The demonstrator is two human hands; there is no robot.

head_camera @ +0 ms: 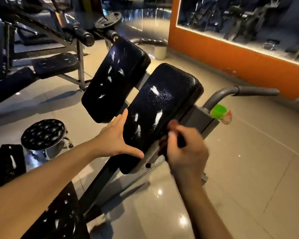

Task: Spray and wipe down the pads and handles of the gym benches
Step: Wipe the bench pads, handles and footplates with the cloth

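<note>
We see two black pads side by side on a gym bench. The near pad point(162, 104) is tilted up and has shiny wet spots and white streaks on it. The far pad point(116, 78) sits just beside it on the left, with white streaks too.

Our left hand point(117, 137) rests on the low left corner of the near pad. Its fingers point(123, 118) are straight and lie along the pad's left side. The thumb point(136, 153) is spread wide and lies along the pad's bottom edge. This hand grabs nothing; it just presses flat on the pad.

Our right hand point(188, 149) is at the low right edge of the same pad. It is blurry. Its fingers are curled tight around a dark thing point(180, 141), which touches the pad's edge. We cannot tell what the dark thing is.

A gray handle point(252, 91) sticks out to the right, behind the near pad, and no hand touches it. A green round thing point(218, 111) sits on the gray frame under that handle. A round black stool point(43, 133) stands on the shiny floor point(248, 169) to the left, well apart from both hands.
</note>
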